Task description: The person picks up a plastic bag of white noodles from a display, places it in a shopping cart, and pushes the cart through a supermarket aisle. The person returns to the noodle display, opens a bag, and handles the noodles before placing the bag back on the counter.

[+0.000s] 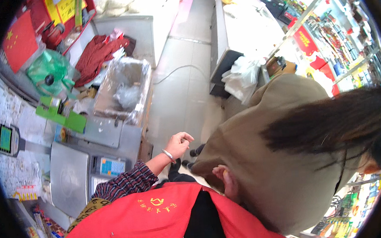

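My left hand reaches forward over the floor aisle. A silver bangle circles its wrist below a plaid sleeve. Its fingers are loosely bent, with nothing visible in them. The hand is nearest to the counter's front edge, where a weighing scale with a metal pan and a blue keypad sits. What looks like my right hand is close in front of my red vest, against a person's olive coat. Its fingers are curled and its forearm is hidden, so its contents cannot be told.
The person in the coat stands tight on my right. A plastic-lined carton, a green plastic bag and a dark red knitted garment crowd the left counter. White plastic bags hang beside the far counter. Stocked shelves line the right.
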Demonstrator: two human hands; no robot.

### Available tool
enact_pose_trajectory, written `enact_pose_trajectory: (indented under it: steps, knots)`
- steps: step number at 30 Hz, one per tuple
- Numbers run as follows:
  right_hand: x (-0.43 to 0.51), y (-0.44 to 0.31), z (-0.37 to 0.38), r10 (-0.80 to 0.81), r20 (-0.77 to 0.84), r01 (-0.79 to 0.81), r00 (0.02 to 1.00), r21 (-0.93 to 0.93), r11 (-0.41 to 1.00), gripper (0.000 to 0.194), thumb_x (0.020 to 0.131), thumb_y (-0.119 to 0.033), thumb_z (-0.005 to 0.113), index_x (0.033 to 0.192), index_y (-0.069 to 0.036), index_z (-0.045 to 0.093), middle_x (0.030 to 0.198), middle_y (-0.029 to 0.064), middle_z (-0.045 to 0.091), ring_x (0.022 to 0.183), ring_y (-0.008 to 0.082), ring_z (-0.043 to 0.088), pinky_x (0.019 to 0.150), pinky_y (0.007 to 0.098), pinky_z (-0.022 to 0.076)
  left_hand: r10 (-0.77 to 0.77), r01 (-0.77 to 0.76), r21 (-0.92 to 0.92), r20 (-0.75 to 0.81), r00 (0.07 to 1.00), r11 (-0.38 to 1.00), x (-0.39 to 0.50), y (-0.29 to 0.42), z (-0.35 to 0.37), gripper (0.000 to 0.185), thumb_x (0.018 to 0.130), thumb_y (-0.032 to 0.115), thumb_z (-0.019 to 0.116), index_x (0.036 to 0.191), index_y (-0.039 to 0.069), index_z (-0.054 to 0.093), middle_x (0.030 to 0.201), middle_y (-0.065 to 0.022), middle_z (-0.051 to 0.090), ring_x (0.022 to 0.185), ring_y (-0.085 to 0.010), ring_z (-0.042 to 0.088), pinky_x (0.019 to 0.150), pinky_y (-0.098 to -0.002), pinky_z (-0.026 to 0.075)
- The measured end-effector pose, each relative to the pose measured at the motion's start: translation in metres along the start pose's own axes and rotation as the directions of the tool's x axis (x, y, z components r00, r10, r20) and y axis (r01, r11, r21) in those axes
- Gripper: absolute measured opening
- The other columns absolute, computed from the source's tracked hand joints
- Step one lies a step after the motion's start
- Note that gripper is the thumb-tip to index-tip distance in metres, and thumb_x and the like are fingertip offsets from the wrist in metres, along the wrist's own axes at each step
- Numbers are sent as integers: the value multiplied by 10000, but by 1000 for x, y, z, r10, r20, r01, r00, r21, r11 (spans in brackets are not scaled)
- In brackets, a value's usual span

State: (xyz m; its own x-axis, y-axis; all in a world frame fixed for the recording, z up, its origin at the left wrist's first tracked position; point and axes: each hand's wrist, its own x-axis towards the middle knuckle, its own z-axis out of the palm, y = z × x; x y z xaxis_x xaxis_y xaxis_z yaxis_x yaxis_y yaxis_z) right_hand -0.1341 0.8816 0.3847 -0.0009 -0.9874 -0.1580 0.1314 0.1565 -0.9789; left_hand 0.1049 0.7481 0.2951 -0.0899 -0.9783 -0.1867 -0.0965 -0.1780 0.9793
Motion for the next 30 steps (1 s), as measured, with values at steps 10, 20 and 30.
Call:
enact_pose_trajectory:
  steps: [10,20,30]
  knots:
    - [81,44,-14,-189,48,183,981,118,976,659,1057,-524,421,1489,-27,448,1424,159,576,1293,257,539,1149,434,350,261,-326,268,250,932,906,204,84,91,205,856,106,572,938,74,757,995,-165,685,913,-294,676,832,-411,551]
    - [141,76,-49,672,-361,-441,647,541,716,624,928,-577,645,1270,-56,619,1204,179,661,1060,356,654,979,532,513,-111,-154,628,361,926,763,337,-106,72,246,847,273,604,914,120,784,892,-155,751,863,-350,725,801,-467,571]
    - [347,-31,-5,271,-555,-222,786,156,963,341,1059,-170,559,1370,-33,530,1160,167,680,946,238,706,824,361,588,-418,278,755,-5,908,594,479,-230,-106,272,829,214,606,952,38,773,994,-241,727,972,-416,709,886,-455,564]
